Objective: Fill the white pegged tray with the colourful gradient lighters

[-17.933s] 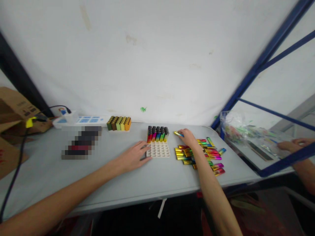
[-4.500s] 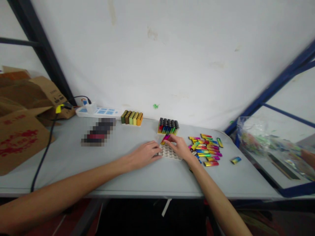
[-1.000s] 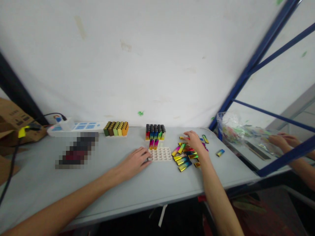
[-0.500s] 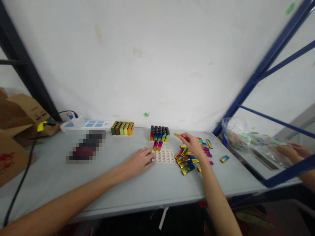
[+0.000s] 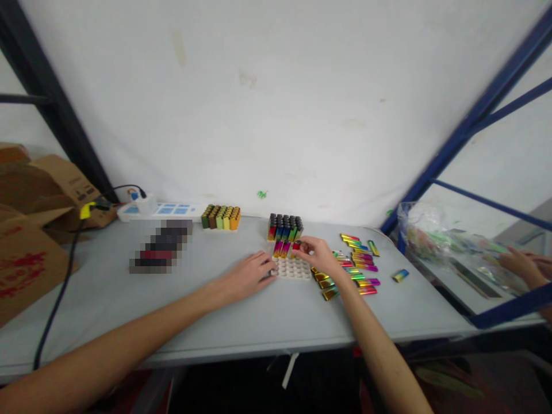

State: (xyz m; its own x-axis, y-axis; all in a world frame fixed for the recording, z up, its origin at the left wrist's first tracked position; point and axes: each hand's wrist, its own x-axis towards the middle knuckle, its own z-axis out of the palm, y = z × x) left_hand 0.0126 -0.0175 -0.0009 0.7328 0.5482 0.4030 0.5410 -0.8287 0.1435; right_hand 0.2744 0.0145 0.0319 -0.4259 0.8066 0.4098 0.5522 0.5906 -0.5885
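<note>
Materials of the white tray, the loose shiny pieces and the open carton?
Tray: probably moulded plastic, matte white, going by its regular grid of pockets.
Loose pieces: metal or metallized plastic, can't tell which; glossy, bright highlights over color gradients.
Carton: cardboard, matte brown, with creased flaps and red print.

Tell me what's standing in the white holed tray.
Two magenta pieces stand upright at the back left of the white holed tray. The right hand holds a red piece beside them; whether it is seated, and any holes behind that hand, cannot be seen.
</note>
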